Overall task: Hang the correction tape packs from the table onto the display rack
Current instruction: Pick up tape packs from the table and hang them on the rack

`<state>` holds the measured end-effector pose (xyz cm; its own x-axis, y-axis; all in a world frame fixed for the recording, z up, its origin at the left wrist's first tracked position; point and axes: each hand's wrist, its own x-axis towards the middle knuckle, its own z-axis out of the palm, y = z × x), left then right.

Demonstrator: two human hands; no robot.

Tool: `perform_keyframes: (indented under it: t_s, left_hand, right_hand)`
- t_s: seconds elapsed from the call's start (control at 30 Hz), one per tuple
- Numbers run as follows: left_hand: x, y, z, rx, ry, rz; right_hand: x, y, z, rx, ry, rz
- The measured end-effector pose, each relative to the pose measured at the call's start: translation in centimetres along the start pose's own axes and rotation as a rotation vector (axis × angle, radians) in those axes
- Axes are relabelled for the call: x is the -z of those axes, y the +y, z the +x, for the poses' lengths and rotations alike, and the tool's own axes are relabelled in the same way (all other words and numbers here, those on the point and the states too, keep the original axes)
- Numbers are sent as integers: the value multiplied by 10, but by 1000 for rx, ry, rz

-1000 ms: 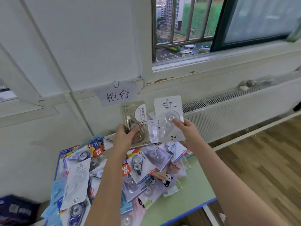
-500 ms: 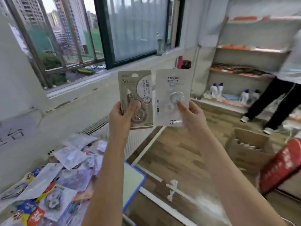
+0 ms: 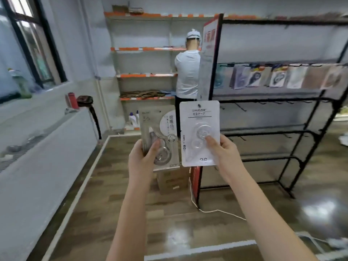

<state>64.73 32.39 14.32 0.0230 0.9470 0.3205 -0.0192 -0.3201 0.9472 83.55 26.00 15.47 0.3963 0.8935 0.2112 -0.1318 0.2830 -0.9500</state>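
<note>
Two correction tape packs are held up side by side in front of the person, upright, their inner edges nearly meeting. The left hand (image 3: 141, 160) grips the grey pack (image 3: 160, 137) at its lower left: the thumb lies pressed across the front over the clear blister, and the other fingers are curled behind the card, out of sight. This pack is a grey-beige card with a pale oval label bearing dark characters on its upper right, a slim dispenser with a round wheel under the blister, and a faint number near the top left. The right hand (image 3: 225, 154) pinches the white pack (image 3: 199, 132) at its lower right, thumb on the front beside the blister, the remaining fingers wrapped behind the edge. The white pack is a rounded white card with a small hang hole at the top, dark printed lines beneath it, a transparent dispenser showing two round reels, and "36" near the bottom.

Beyond the packs, to the right, stands a black wire display rack (image 3: 312, 98); a row of hanging packs (image 3: 278, 77) fills one upper rail. Farther off, a person in a white shirt (image 3: 188, 72) faces orange-edged wall shelves (image 3: 146, 48). A cardboard box (image 3: 173, 180) sits on the floor below the packs.
</note>
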Motion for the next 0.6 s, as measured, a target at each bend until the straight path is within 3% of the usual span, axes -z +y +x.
perform_keyframes:
  t_s: [0.3, 0.6]
  left_hand:
    - [-215, -20, 48, 49, -298, -108]
    - [-407, -37, 127, 15, -511, -162]
  right_hand:
    - [179, -10, 67, 73, 333, -89]
    - [316, -23, 181, 82, 483, -132]
